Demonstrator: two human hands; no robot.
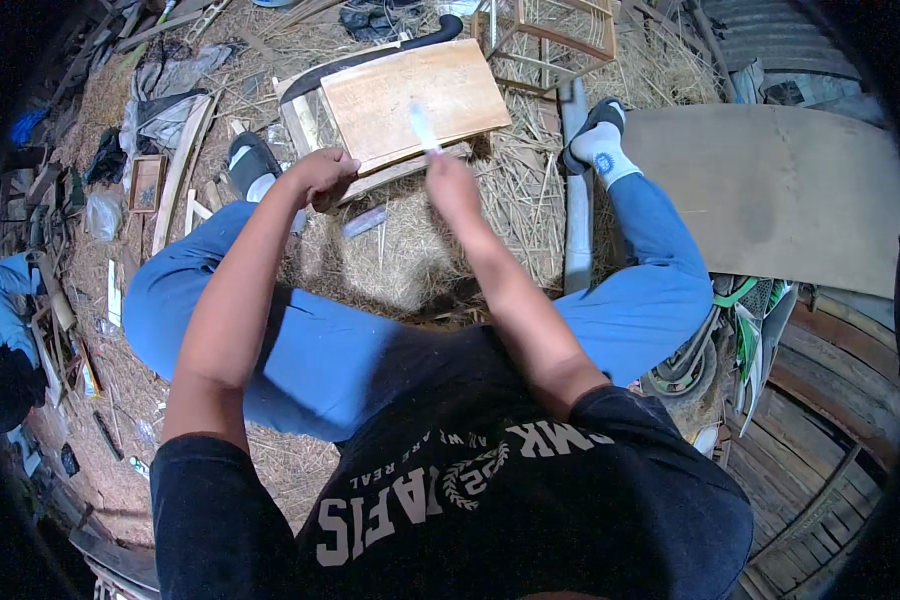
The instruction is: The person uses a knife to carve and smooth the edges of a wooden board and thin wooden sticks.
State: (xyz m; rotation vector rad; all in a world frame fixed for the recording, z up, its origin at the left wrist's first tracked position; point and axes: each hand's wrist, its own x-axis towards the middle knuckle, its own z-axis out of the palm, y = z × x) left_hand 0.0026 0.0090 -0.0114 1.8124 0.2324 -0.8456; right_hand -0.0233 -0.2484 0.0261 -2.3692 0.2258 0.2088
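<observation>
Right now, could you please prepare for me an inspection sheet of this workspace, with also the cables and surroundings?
Surface: straw-covered ground.
Job's things: pale wooden board; pale-ended tool, blurred, kind unclear.
Clutter: purplish bar nearer the person; clear plastic bag at left.
Left hand: at the board's near left corner.
Right hand: closed on the tool.
Cables: nothing seen.
Surroundings: large brown panel at right.

The only view looks out from the wearer's head, steeply down over the black printed cloth T-shirt (530, 500) and blue cloth trousers (305, 350), facing the straw-strewn floor (510, 205). The pale rectangular wooden board (385, 105) sits near, upper middle; the fisheye's dark rim seems too dim to read.
</observation>
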